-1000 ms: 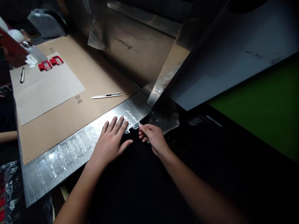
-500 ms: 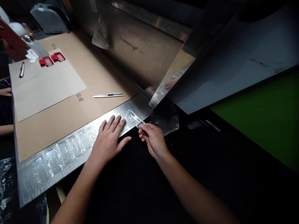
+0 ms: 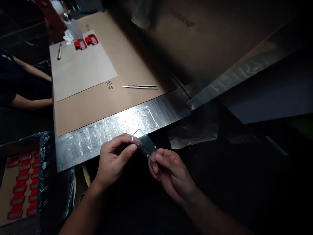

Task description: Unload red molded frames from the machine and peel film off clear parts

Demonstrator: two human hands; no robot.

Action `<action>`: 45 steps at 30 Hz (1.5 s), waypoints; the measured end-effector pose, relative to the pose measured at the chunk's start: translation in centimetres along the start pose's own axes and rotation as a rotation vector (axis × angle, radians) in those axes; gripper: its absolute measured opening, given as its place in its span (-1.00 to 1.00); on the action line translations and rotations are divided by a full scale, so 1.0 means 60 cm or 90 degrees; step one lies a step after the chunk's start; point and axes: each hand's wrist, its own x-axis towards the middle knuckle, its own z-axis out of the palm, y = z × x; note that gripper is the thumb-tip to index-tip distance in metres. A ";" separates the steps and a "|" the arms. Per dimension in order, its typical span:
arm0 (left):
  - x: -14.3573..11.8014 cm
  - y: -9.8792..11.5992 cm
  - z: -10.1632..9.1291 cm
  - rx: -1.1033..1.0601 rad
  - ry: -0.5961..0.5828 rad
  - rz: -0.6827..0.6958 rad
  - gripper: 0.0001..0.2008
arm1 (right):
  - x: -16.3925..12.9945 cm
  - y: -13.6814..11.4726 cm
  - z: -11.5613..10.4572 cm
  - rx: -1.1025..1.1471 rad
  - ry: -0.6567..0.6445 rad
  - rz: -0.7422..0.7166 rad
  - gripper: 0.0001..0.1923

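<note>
A small clear plastic panel (image 3: 146,145) is held up between my hands, just off the near edge of the metal strip (image 3: 166,109). My right hand (image 3: 174,173) pinches its lower right end between thumb and fingers. At its left edge, my left hand (image 3: 116,156) is closed in a pinch, thumb and fingertip on the panel's rim; whether film is caught there I cannot tell. Several similar clear panels (image 3: 146,120) lie in a row on the strip behind my hands, with glare over part of them.
On the brown cardboard (image 3: 137,73) lie a slim cutter knife (image 3: 140,86) and a pale sheet (image 3: 83,73) with two red frames (image 3: 91,39) and another knife (image 3: 59,52). A box at lower left holds red parts (image 3: 18,192). A co-worker's arms (image 3: 31,103) reach in from the left.
My left hand has left its flat rest on the strip and now pinches at the panel. My right hand has lifted the panel off the strip's edge. The view has turned left.
</note>
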 end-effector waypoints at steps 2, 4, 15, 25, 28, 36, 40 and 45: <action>-0.010 -0.001 -0.012 -0.016 0.000 -0.010 -0.94 | 0.003 0.007 0.002 0.009 -0.039 0.025 -0.73; -0.020 -0.002 -0.022 -0.028 0.007 -0.011 -0.94 | 0.005 0.013 0.006 0.018 -0.078 0.049 -0.75; -0.055 -0.015 -0.040 -0.013 0.057 0.041 -0.93 | 0.010 0.040 0.016 0.081 -0.202 0.143 -0.74; -0.056 -0.003 -0.042 -0.019 0.024 -0.029 -0.94 | 0.013 0.039 0.016 0.039 -0.146 0.107 -0.74; -0.055 -0.001 -0.042 -0.021 0.011 -0.063 -0.98 | 0.012 0.039 0.016 0.038 -0.144 0.105 -0.74; -0.058 -0.005 -0.040 -0.054 0.030 -0.098 -0.93 | 0.010 0.040 0.016 0.026 -0.137 0.105 -0.75; -0.058 -0.011 -0.041 -0.114 0.018 -0.106 -0.90 | 0.008 0.043 0.015 0.011 -0.149 0.080 -0.76; -0.064 -0.025 -0.019 -0.253 0.043 -0.175 -0.88 | 0.001 0.032 0.018 -0.138 -0.181 -0.068 -0.80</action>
